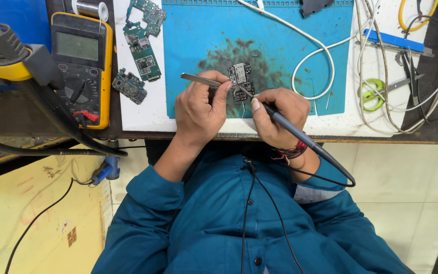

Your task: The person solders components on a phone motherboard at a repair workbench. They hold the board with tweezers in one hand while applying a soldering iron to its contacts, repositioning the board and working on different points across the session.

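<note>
A small black circuit board (240, 76) lies on a blue work mat (188, 45) with a dark scorched patch around it. My left hand (198, 112) grips metal tweezers (198, 78), whose tips reach the board's left edge. My right hand (276, 115) holds a dark soldering iron (292, 133) like a pen, its tip touching the board's lower part. The iron's black cord loops back past my right wrist. Both hands rest near the table's front edge.
A yellow multimeter (81, 61) stands at the left, with several green circuit boards (143, 53) between it and the mat. A white cable (310, 50) loops across the mat's right side. Green-handled cutters (373, 94) and tangled wires lie at the right. A hot-air tool (6, 50) juts in at the left.
</note>
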Tool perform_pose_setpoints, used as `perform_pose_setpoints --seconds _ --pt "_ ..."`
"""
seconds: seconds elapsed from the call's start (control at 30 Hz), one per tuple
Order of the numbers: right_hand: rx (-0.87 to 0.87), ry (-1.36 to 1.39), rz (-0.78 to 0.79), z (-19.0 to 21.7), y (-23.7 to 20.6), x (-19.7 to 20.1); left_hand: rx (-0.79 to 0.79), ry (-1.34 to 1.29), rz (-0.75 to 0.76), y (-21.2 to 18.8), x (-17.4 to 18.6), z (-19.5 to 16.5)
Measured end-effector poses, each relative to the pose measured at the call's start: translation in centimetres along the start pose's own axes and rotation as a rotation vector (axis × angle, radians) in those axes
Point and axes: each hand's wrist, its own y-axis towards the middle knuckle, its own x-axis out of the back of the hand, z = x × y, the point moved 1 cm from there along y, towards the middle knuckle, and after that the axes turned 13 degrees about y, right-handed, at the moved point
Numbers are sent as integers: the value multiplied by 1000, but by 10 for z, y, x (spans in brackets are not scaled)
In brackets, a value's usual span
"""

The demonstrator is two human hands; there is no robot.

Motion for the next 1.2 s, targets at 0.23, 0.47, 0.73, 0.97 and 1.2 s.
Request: perform_pose_setpoints --seconds 0.23,0.47,0.73,0.97,1.2 --pt "-10 -6 -3 0 -1 1 4 9 2 0 0 -1" --pt "-13 -13 -16 0 0 0 22 -15 14 0 2 -3" --pt "5 -7 -9 0 -1 0 -25 10 11 1 1 -2" --pt "6 -3 -12 -1 -1 0 -15 8 15 0 1 -1" --pt "-9 -10 -17 -1 -2 0 -4 5 27 1 1 -1"
